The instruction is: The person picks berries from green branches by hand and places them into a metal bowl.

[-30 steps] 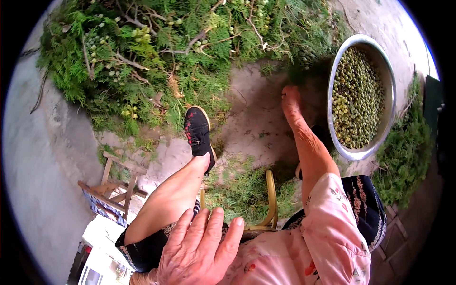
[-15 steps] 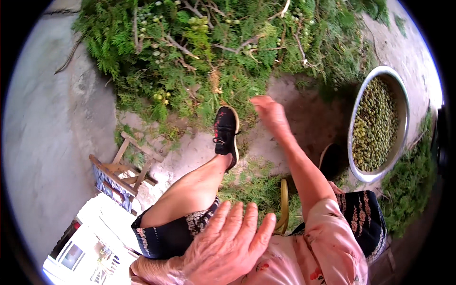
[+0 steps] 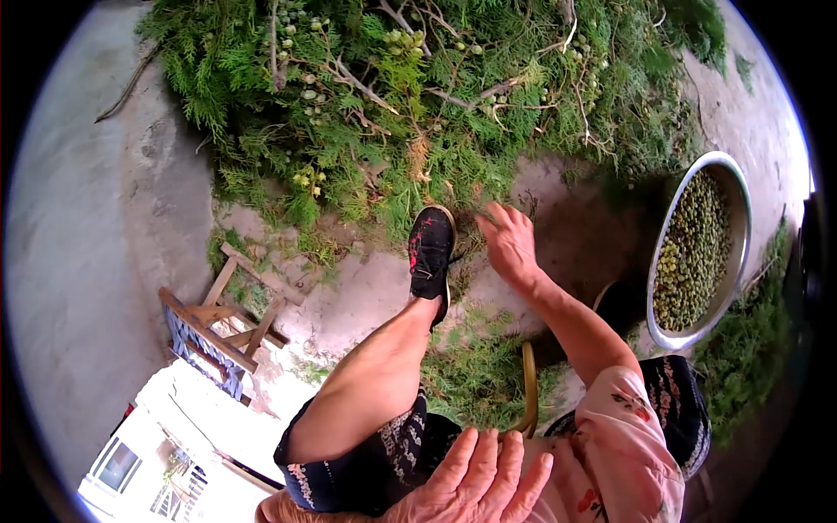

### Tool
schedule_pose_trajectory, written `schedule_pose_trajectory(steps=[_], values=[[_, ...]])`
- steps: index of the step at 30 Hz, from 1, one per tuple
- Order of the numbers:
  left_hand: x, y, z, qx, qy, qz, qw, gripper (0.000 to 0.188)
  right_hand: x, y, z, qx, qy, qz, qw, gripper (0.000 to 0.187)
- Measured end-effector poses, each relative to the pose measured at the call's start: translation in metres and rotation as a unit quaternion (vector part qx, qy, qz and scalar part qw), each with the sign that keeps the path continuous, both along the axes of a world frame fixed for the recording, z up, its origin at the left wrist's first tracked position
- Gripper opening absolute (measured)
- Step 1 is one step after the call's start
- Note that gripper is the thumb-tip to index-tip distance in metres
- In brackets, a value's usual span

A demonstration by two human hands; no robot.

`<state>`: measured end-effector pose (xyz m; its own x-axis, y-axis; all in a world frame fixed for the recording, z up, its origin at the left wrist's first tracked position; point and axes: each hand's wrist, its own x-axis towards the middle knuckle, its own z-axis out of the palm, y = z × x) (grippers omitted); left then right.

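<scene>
My left hand (image 3: 466,488) is at the lower edge, in front of my pink floral shirt (image 3: 623,436). Its fingers are stretched out, slightly apart, and hold nothing. My right hand (image 3: 508,244) hovers over the bare ground just right of my black shoe (image 3: 432,244). Its fingers are bent and drawn together, and a dark blur lies by the tips; what they hold, if anything, I cannot make out. Beyond both is a large heap of green conifer branches (image 3: 349,131), with pale green cones (image 3: 405,42) among the twigs.
On the right stands a metal basin (image 3: 744,196) with many small green cones (image 3: 693,248) in it. A wooden stool frame (image 3: 218,322) lies at the left. Loose sprigs (image 3: 479,375) and a yellowish curved handle (image 3: 530,383) are near my legs. More greenery (image 3: 741,349) lies beside the basin.
My right hand has drawn back slightly from the heap, toward me. My left hand sits lower and farther right in view. The whole view has shifted a little.
</scene>
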<state>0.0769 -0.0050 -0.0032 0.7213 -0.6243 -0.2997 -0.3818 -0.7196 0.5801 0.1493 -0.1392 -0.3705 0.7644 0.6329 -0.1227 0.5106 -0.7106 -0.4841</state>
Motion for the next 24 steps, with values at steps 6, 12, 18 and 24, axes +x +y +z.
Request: schedule_pose_trajectory(steps=[6,12,18,24], values=[[0.009,-0.004,-0.006,0.053,-0.033,-0.015,0.998,0.041,0.053,0.116,-0.007,-0.075,0.006,0.098,0.992,0.042],[0.001,-0.006,-0.012,0.024,-0.032,0.043,0.998,0.043,0.049,0.057,-0.012,-0.121,-0.069,0.14,0.98,0.035],[0.006,0.003,-0.005,0.013,-0.013,0.013,1.0,0.044,0.056,0.06,-0.009,-0.115,-0.078,0.143,0.98,0.022],[0.006,0.002,-0.007,0.018,-0.023,0.028,0.999,0.044,0.055,0.08,-0.021,0.146,-0.051,0.049,0.987,0.019]])
